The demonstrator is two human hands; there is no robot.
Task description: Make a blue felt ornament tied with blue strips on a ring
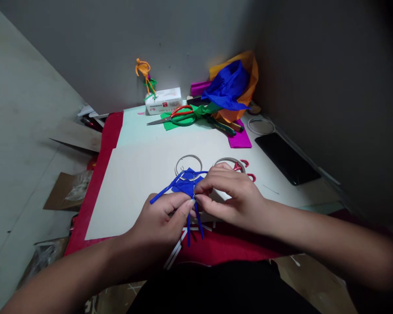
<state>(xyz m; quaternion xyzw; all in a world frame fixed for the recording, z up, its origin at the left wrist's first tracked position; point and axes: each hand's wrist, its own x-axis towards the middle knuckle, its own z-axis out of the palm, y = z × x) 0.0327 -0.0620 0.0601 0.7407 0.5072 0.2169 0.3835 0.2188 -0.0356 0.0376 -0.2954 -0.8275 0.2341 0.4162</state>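
Note:
A small blue paper-wrapped wire figure (184, 185) is between my hands near the table's front edge, its two arms spread and two thin legs hanging down. My left hand (170, 216) pinches it at the waist between thumb and fingers. From the other side, my right hand (232, 192) closes thumb and forefinger at the figure's side, where blue paper lies against the body. Bare wire shows at the figure's neck, bent into a small loop. Just behind lies a wire coil (202, 162) on the white sheet. My fingers partly hide the waist.
Scissors (183, 117) and dark-handled pliers (225, 127) lie at the back beside crumpled blue and orange paper (229, 87). An orange figure (144, 72) stands by a white box (163, 100). A black phone (286, 157) rests at right. Red-handled snips (245, 165) lie behind my right hand.

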